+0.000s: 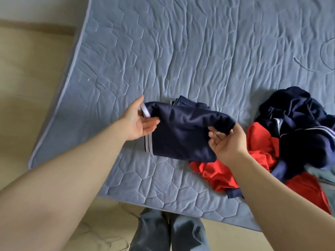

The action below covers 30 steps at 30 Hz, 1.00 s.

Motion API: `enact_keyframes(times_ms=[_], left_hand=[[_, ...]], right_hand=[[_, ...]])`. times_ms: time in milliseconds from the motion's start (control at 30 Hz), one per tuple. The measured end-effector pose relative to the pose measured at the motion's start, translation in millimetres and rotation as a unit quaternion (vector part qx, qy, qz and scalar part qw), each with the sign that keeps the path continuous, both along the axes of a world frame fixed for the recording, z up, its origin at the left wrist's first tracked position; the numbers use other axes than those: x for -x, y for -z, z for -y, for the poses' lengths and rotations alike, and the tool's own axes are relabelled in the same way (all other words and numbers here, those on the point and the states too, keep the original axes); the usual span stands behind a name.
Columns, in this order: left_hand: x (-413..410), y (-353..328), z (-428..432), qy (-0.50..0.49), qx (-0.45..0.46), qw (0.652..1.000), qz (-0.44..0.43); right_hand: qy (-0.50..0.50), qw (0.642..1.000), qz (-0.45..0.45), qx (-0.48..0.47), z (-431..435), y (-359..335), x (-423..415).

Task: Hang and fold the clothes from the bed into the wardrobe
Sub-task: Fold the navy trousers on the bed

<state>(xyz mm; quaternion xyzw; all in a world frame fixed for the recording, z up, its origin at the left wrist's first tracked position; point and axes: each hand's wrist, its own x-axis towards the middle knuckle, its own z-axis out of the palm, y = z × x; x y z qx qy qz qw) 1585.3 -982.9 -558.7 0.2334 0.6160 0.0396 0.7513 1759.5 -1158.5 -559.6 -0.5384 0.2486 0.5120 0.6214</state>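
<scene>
Head view looks straight down on the bed [181,51], one mattress under a blue quilted cover, with beige floor to its left and the person's own trouser legs [170,230] at the bottom edge. No wardrobe or hanger is in sight, so nothing here shows a garment put away. By my reading the task is early or midway: one piece is being folded and a heap is not yet sorted. That heap [290,142] lies on the right of the bed. I count at least three pieces in it: one red garment [261,147], one dark navy garment with white stripes [297,116] bunched on top of it, and a pale scrap at the frame's right edge, too blurred to name. Just left of the heap, with their near corner lying over the red cloth, are the navy sports bottoms [181,134], a single pair with a gathered waistband at the far side and white side stripes. Whether they are shorts or longer I cannot tell. The lower layer rests flat on the cover while an upper fold is raised between two hands. The left hand [137,122] has its fingers fairly straight under the fold's left end and its thumb lifted clear, supporting rather than clamping. The right hand [226,142] pinches the fold's right end between curled fingers and thumb.
</scene>
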Motion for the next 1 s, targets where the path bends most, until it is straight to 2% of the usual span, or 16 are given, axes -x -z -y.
enact_keyframes(times_ms=[100,167,233,300,367,400,467,533,733,900,1000], left_hand=[[-31,20,-18,0.034,-0.043,0.999,-0.005],[-47,39,-23,0.075,-0.106,0.991,-0.023],[-55,63,-25,0.163,-0.209,0.962,-0.065],[-49,91,-20,0.241,-0.274,0.922,-0.127],[-37,111,-8,0.261,-0.262,0.910,-0.189],[-31,118,-1,0.246,-0.230,0.922,-0.194],[-18,129,17,0.222,-0.138,0.953,-0.154],[-10,135,29,0.238,-0.098,0.958,-0.130],[10,132,24,0.234,-0.134,0.956,-0.112],[63,109,3,0.291,-0.117,0.937,-0.155],[83,104,0,0.337,-0.141,0.914,-0.174]], right_hand=[[-0.028,0.999,0.037,0.019,-25,22,-26],[-0.048,0.996,0.063,0.037,-37,38,-41],[-0.094,0.981,0.131,0.105,-41,60,-51],[-0.159,0.948,0.207,0.183,-36,87,-52],[-0.201,0.935,0.202,0.211,-26,111,-47],[-0.211,0.941,0.173,0.201,-21,120,-42],[-0.217,0.955,0.111,0.167,-17,130,-29],[-0.220,0.958,0.104,0.149,-16,136,-14],[-0.194,0.960,0.137,0.150,-20,138,37],[-0.225,0.965,0.017,0.133,-4,125,92],[-0.203,0.966,0.041,0.153,-1,123,105]])
